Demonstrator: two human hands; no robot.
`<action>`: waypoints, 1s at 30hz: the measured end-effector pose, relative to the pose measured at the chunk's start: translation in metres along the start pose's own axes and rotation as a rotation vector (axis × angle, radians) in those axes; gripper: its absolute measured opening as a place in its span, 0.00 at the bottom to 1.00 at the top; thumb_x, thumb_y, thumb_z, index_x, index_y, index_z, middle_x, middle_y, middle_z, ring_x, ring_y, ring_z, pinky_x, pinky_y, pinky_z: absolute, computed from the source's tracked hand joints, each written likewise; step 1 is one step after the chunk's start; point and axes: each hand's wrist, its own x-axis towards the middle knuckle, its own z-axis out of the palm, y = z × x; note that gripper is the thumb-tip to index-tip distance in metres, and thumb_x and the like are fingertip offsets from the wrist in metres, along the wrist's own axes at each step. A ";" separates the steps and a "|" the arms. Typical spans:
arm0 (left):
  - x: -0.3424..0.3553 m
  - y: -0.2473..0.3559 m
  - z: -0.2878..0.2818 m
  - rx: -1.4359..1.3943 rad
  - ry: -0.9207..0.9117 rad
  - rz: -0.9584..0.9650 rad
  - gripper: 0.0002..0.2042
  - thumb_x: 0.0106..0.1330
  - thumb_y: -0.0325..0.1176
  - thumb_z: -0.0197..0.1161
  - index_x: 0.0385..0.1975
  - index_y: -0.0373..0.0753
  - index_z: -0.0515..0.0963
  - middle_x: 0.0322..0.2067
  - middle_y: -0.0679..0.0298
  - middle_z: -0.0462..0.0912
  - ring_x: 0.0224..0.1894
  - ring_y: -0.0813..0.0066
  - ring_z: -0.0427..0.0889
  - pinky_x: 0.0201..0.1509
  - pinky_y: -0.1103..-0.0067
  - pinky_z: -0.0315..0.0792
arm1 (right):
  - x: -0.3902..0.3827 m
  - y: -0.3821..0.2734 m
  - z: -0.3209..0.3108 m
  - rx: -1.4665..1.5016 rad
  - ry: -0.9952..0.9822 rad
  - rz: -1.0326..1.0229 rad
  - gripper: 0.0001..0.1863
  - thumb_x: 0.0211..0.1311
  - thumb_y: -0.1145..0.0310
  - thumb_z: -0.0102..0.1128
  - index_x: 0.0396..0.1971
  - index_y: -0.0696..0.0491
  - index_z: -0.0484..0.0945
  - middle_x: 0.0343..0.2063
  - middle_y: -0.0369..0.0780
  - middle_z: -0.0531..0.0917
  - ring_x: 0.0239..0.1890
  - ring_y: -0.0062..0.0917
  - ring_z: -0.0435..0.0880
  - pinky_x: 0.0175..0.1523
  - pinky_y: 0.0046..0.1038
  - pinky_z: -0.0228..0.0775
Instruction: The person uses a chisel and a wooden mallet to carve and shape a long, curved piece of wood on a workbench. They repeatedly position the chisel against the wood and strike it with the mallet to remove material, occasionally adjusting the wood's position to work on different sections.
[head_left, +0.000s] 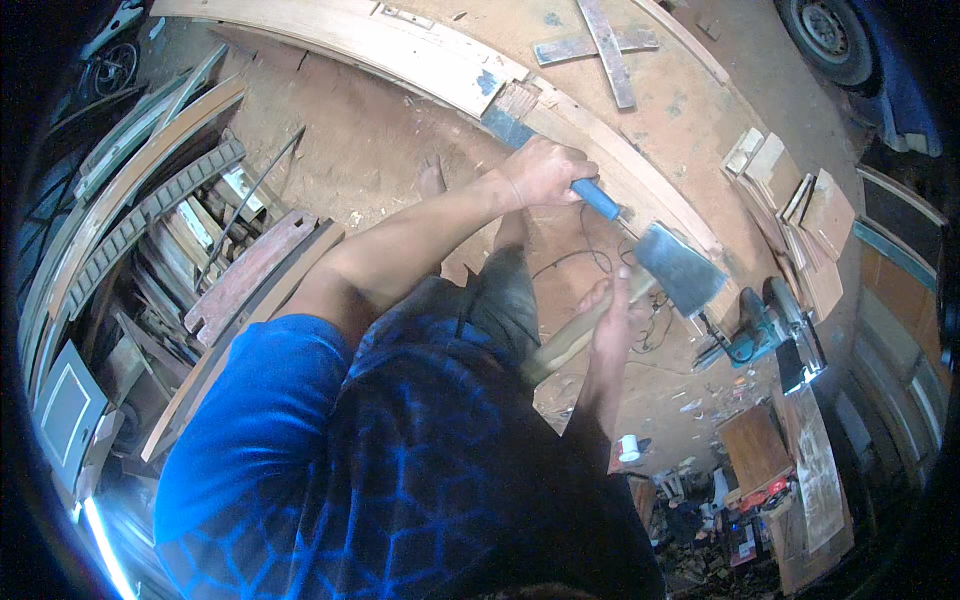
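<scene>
My left hand (550, 168) is closed around a chisel, whose blue handle (597, 198) sticks out below the fist. On the other side of the fist, its wide flat blade (507, 127) meets a long pale wooden board (440, 62) at a rough, cut patch (518, 98). My right hand (612, 305) grips the wooden handle (565, 345) of a hatchet. The broad metal hatchet head (682, 268) hangs just beyond the end of the chisel handle, apart from it.
Crossed wood strips (605, 48) lie on the dirt floor ahead. Stacked board pieces (790, 200) and a teal power saw (755, 340) are at the right. Timber lengths (165, 270) fill the left side. A vehicle wheel (828, 38) shows at the far right. A loose cord (590, 255) lies below the chisel.
</scene>
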 end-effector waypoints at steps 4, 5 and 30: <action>-0.002 0.003 -0.001 -0.013 -0.035 -0.034 0.08 0.59 0.43 0.68 0.32 0.47 0.83 0.29 0.63 0.85 0.33 0.56 0.87 0.37 0.62 0.80 | 0.001 -0.002 0.003 -0.120 -0.037 0.030 0.14 0.75 0.57 0.59 0.35 0.52 0.74 0.17 0.34 0.74 0.16 0.20 0.75 0.22 0.26 0.69; -0.001 0.004 0.000 -0.026 -0.041 -0.054 0.09 0.57 0.42 0.69 0.33 0.47 0.83 0.30 0.62 0.85 0.34 0.55 0.87 0.38 0.60 0.81 | 0.009 0.004 0.003 -0.083 -0.089 0.044 0.15 0.75 0.56 0.60 0.35 0.53 0.74 0.17 0.34 0.74 0.16 0.21 0.75 0.22 0.27 0.69; 0.009 -0.124 -0.115 -1.525 1.363 -0.739 0.20 0.69 0.43 0.69 0.20 0.47 0.67 0.12 0.75 0.63 0.10 0.83 0.60 0.14 0.82 0.53 | 0.028 -0.191 0.041 -0.577 -0.232 -0.265 0.20 0.78 0.50 0.52 0.37 0.54 0.74 0.17 0.35 0.74 0.16 0.22 0.75 0.21 0.24 0.68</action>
